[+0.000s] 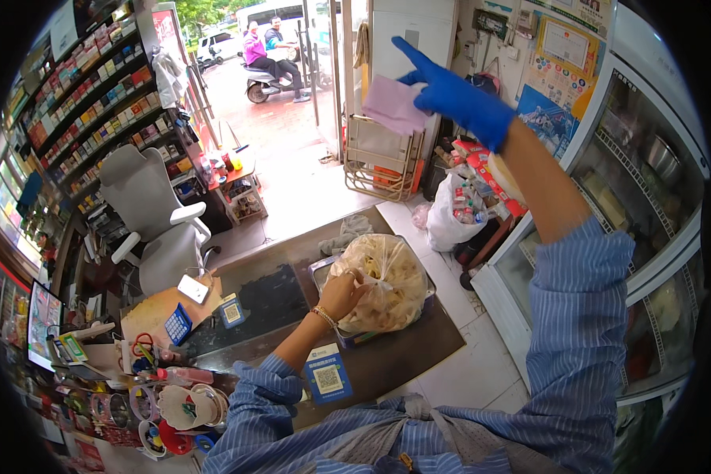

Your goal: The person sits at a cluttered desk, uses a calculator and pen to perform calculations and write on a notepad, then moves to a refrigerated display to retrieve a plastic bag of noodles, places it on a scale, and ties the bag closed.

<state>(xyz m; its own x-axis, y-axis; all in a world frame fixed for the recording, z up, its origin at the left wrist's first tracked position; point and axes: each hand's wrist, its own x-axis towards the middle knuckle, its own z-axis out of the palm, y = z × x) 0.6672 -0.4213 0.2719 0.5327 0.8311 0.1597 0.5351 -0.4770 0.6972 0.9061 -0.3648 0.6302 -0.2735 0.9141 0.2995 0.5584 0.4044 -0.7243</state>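
Observation:
My left hand (342,294) is bare, with a beaded bracelet at the wrist, and its fingers pinch the gathered top of a clear plastic bag (400,266) full of pale, yellowish pieces. Under the bag is a shallow tray (321,274) on the dark counter. Raised at the upper right, my right hand (450,98) wears a blue glove and points its index finger up and left. A folded pink cloth (394,105) is held by the other fingers of that hand. A grey cloth (348,232) lies crumpled behind the bag.
On the counter (409,361) are a blue code stand (330,379), a smaller one (231,311), a blue calculator (178,324) and a white phone-like device (194,289). Right stands a glass-door refrigerator (512,284); left, a grey office chair (139,201). Two people on a scooter (266,77) are outside the doorway.

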